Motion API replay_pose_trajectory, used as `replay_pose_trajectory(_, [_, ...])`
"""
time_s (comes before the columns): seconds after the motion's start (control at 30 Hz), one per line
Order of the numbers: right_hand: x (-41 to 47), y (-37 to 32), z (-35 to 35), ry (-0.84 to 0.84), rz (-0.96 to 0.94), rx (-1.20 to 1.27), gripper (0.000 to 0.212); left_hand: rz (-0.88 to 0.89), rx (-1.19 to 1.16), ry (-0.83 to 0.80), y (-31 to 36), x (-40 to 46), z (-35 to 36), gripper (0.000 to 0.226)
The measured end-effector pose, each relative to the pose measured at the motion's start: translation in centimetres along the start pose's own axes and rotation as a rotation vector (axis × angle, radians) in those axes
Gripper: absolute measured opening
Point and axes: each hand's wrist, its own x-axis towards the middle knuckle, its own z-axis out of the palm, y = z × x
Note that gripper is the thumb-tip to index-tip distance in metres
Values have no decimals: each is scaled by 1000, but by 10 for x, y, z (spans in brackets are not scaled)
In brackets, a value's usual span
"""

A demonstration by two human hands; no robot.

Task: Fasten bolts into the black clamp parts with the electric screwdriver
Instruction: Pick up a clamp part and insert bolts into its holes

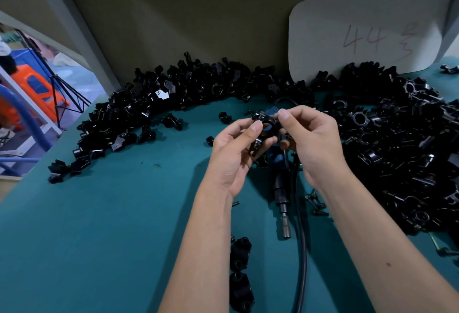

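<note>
Both hands grip black clamp.

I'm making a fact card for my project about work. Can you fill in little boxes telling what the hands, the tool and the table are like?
left hand: holds a black clamp part from the left side
right hand: pinches the same part at its top right
electric screwdriver: lies on the table below the hands, bit pointing toward the person, nobody holding it
cable: black, runs beside the screwdriver
table: teal top
piles: many black clamp parts heaped in an arc behind and to the right
white card: leans against the wall, reads 44
</note>
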Motion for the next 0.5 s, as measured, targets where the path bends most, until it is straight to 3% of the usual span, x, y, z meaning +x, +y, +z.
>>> replay_pose_trajectory(0.2, [1, 5, 0, 104, 16, -46, 39, -10, 41, -4, -3, 0, 2, 24])
replay_pose_trajectory(0.4, [3, 2, -9, -137, 14, -76, 15, 26, 19, 9, -4, 2, 0, 12])
replay_pose_trajectory(0.5, [3, 3, -9, -124, -33, -123, 13, 35, 23, 40, -4, 2, -1, 6])
